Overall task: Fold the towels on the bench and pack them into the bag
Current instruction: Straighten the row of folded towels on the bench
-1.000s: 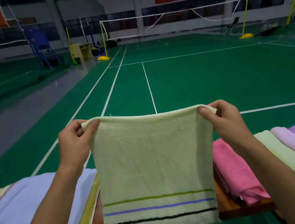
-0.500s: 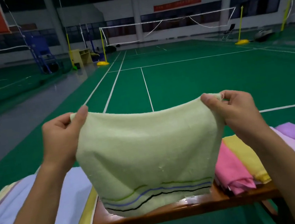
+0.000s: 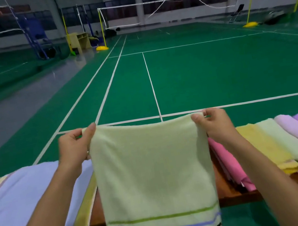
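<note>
Left hand (image 3: 75,148) and right hand (image 3: 216,124) grip: each pinches a top corner of pale green striped towel (image 3: 155,180), hanging above worktop (image 3: 232,191) | step: folding | next: join corners, halve it.

Wooden bench (image 3: 228,191) bears folded towels (image 3: 280,146).
</note>
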### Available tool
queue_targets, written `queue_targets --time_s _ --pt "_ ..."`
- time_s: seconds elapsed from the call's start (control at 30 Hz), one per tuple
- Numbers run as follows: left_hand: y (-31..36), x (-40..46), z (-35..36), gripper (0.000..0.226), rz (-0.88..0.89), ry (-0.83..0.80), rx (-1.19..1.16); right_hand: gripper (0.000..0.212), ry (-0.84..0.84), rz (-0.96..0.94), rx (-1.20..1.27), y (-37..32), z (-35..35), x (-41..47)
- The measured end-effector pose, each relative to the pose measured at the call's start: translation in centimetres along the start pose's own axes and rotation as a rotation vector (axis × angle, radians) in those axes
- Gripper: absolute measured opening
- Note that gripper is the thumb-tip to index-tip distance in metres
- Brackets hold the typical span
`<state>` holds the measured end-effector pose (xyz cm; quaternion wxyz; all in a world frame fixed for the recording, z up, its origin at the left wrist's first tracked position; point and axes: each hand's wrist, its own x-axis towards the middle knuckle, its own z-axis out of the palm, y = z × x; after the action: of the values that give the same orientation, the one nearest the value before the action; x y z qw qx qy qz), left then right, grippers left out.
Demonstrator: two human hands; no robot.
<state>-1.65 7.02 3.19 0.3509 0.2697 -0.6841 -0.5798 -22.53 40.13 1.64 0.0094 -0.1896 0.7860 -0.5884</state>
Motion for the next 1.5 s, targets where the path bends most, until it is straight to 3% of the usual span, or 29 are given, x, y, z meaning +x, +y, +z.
queue_targets --time_s 0.17,0.3,0.4,0.47,0.57,0.83,1.0,1.2,1.3,1.4,1.5 --pt "-5.5 2.3 3.0 0.046 -0.128 0.045 0.042 0.023 0.159 -0.005 -0.218 5.2 3.7 2.9" --pt "-9.8 3.6 4.4 0.049 -0.216 0.030 0.139 0.027 0.169 0.097 -0.292 8.7 6.3 4.1" --pt "-11.8 4.7 5.2 0.025 -0.220 0.052 0.181 0.014 0.142 0.137 -0.360 10.4 8.0 4.8" --pt "-12.8 5.0 5.3 0.007 -0.189 0.040 0.253 0.028 0.118 0.191 -0.408 10.9 8.6 4.9" --pt "-13.3 4.6 5.1 0.019 -0.117 -0.051 0.354 0.047 0.037 0.223 -0.532 11.2 8.6 4.6" --pt "-11.3 0.1 4.5 0.013 0.005 -0.332 0.443 0.038 -0.152 0.284 -0.664 10.5 5.1 -2.0" --pt "-9.8 -4.5 4.7 0.011 0.002 -0.457 0.431 0.024 -0.225 0.334 -0.678 10.1 3.4 -6.1" --pt "-10.1 -9.1 5.5 0.022 -0.015 -0.651 0.732 0.025 -0.395 0.415 -0.550 9.5 2.6 -7.7" --pt "-10.6 -9.7 6.1 0.023 0.025 -0.629 0.890 0.020 -0.422 0.381 -0.485 9.4 2.3 -7.8" --pt "-10.1 -9.7 7.0 0.027 0.126 -0.534 1.195 0.010 -0.456 0.338 -0.362 8.8 2.4 -8.2" --pt "-8.8 -10.1 8.6 0.033 0.249 -0.538 1.220 0.021 -0.489 0.277 -0.302 8.3 2.7 -8.3"
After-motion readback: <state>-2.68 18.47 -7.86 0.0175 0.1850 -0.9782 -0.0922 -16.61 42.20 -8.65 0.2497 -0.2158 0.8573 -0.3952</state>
